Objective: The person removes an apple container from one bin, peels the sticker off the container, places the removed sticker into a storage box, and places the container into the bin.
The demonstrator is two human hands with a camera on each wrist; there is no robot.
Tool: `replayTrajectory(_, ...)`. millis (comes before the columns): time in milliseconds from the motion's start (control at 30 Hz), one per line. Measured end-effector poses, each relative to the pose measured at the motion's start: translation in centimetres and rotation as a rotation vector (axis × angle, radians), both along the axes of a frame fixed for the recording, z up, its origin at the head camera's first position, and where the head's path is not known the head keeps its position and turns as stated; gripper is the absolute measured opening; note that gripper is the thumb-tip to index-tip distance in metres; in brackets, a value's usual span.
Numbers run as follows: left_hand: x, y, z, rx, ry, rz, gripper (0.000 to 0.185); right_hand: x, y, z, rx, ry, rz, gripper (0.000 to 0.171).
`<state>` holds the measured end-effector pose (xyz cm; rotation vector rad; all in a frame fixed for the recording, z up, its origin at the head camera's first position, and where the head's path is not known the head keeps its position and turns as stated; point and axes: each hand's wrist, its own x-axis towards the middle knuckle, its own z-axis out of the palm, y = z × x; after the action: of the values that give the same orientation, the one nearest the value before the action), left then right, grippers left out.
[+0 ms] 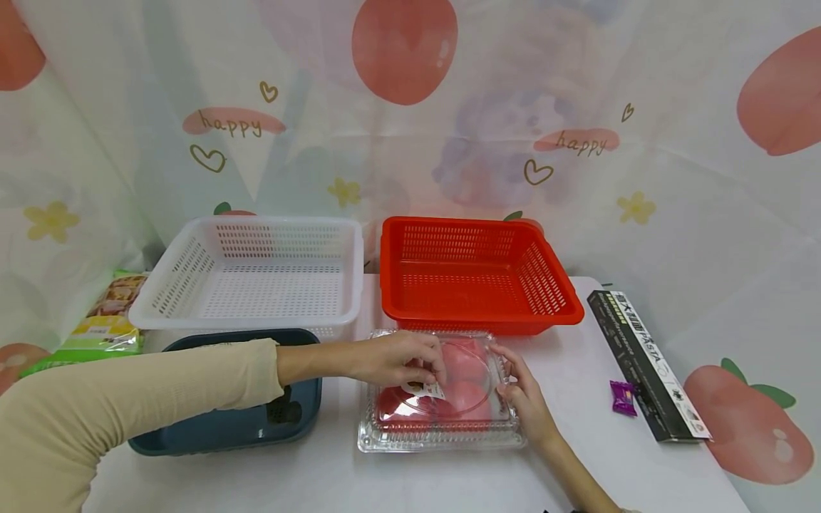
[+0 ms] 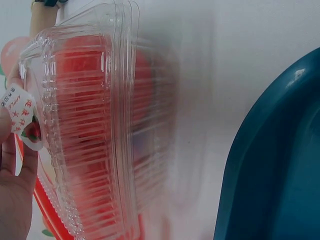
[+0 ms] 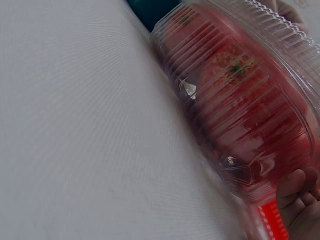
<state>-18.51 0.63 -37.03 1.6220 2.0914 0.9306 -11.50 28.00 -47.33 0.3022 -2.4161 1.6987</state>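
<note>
Snack bag [image 1: 102,324] at 9 o'clock half hidden behind white basket [image 1: 256,274]; clear box [image 2: 90,130] blurred in left wrist view, contents unreadable.

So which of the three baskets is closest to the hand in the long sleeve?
The dark blue basket. The sleeved left hand reaches across right above it, while the white basket and the red basket sit farther back on the table.

Clear glossy ribbed plastic clamshell box [image 1: 442,420]; matt tablecloth [image 1: 321,477].
</note>
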Motion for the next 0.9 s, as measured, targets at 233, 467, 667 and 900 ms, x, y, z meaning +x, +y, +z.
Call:
replayTrajectory(233, -0.01, -0.05, -0.01, 0.028, 0.013, -0.017, 0.014, -0.02, 0.05, 0.02, -0.005, -0.016, 0.003, 0.058)
replayTrajectory(467, -0.03, -0.17, -0.13, 0.047, 0.016, -0.022, 0.012, -0.02, 0.09, 0.14, 0.007, -0.002, 0.007, 0.057)
replayTrajectory(667, 0.11, -0.36, -0.04, 0.072, -0.012, -0.029, 0.013, -0.04, 0.08, 0.21, -0.006, -0.007, 0.008, 0.058)
replayTrajectory(900, 0.45, -0.67, -0.03, 0.092, -0.025, -0.028, 0.013, 0.04, 0.08, 0.01, -0.01, 0.012, 0.021, 0.058)
